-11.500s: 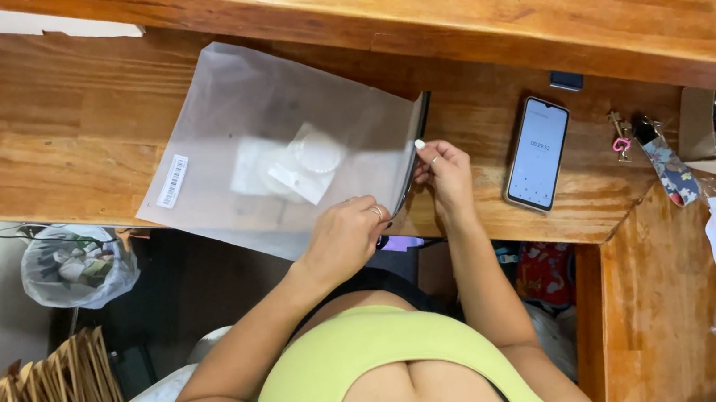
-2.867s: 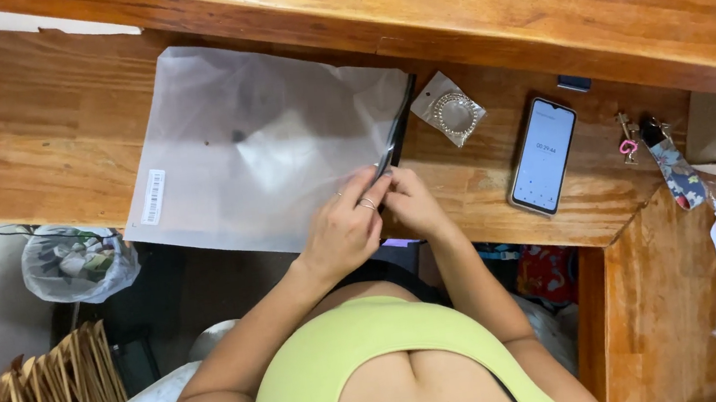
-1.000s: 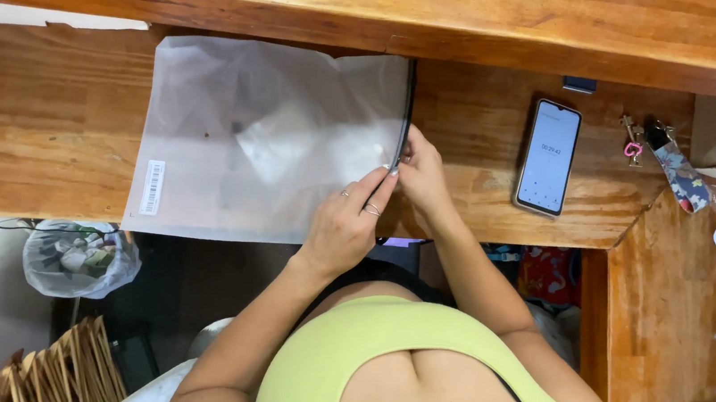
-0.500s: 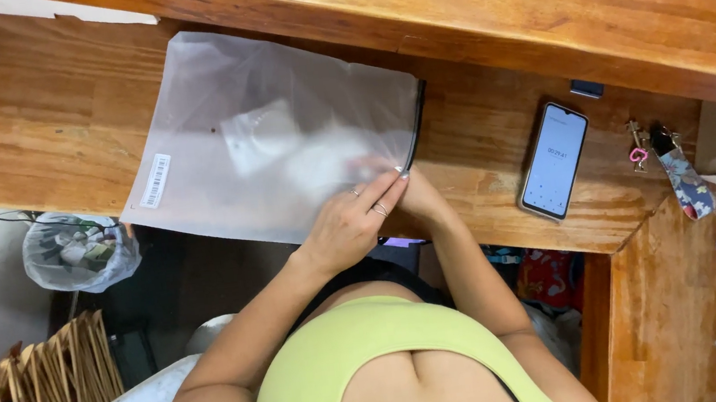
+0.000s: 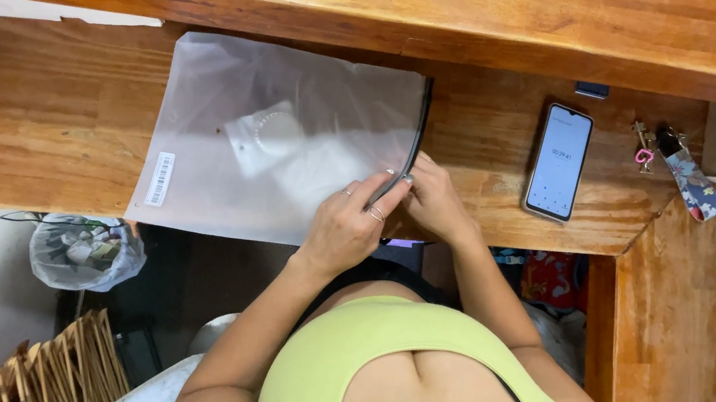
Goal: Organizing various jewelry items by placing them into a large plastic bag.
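My left hand (image 5: 345,229) and right hand (image 5: 435,203) pinching shut on the bag (image 5: 279,138) zip edge, small packet inside, phone (image 5: 559,161) beside on desk (image 5: 35,130)

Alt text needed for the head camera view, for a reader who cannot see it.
Both hands pinch the dark zip edge of a frosted plastic bag lying flat on a wooden desk, left hand beside right hand. A small packet shows faintly inside; a smartphone and keys lie to the right.

Warm, even light falls on my tabletop (image 5: 36,139); soft glare sheens the plastic bag (image 5: 279,138); below the tabletop everything sits in shadow.
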